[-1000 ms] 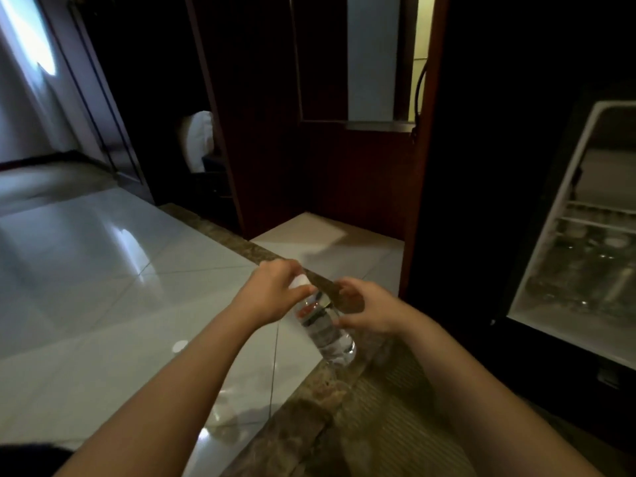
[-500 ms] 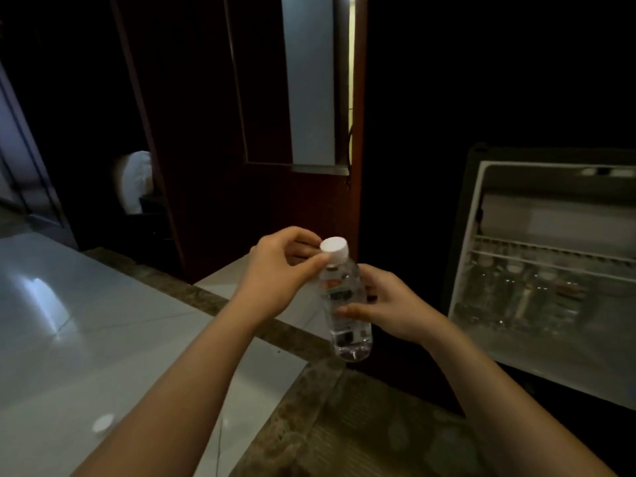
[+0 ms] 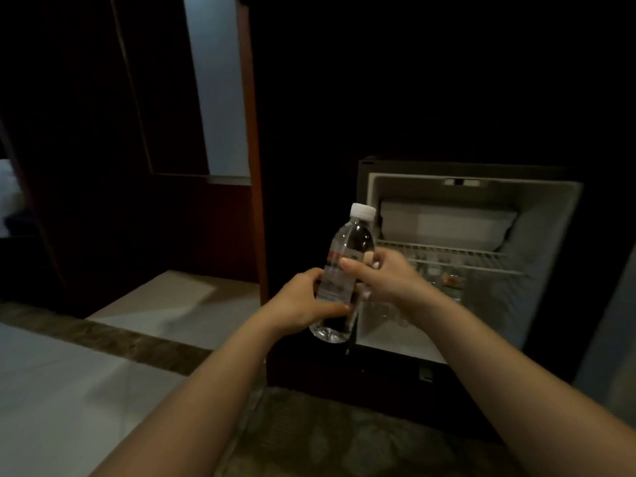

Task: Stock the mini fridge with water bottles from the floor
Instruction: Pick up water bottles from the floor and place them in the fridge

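Note:
A clear water bottle point(image 3: 347, 266) with a white cap stands nearly upright in the air, held between both hands in front of the open mini fridge point(image 3: 537, 304). My left hand point(image 3: 303, 304) grips its lower half from the left. My right hand point(image 3: 382, 273) grips its middle from the right, thumb across the label. Behind a wire shelf point(image 3: 447, 254), several bottles point(image 3: 444, 280) show dimly inside the fridge.
The fridge sits in a dark cabinet point(image 3: 344, 373) above a patterned carpet point(image 3: 344, 442). Pale floor tiles point(image 3: 69, 390) and a dark stone border point(image 3: 103, 335) lie on the left. A dark wooden door frame point(image 3: 253, 166) stands behind.
The view has swung right toward the fridge. My left hand slid from the cap down to the bottle's lower half, and the bottle rose in front of the fridge opening.

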